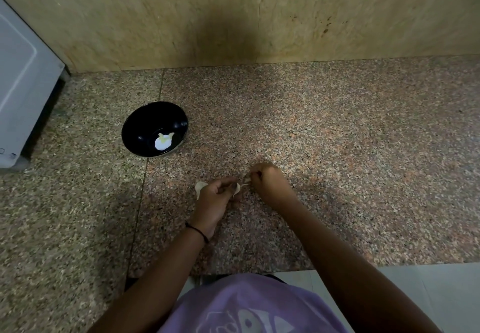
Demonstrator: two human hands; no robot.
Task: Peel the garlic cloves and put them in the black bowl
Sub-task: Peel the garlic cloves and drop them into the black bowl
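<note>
A black bowl (145, 125) stands on the speckled granite counter, left of centre, with peeled white garlic cloves (163, 142) in its bottom. Nearer to me, my left hand (215, 200) curls its fingers round a garlic clove (237, 188), of which only a pale sliver shows. My right hand (267, 179) pinches a thin strip of garlic skin (246, 182) that runs off that clove. The two hands are almost touching. A loose piece of pale skin (200, 187) lies on the counter just left of my left hand.
A white appliance (23, 94) stands at the far left against the beige wall (233, 16). The counter's front edge (337, 265) runs just before my body, with a light floor below it at the right.
</note>
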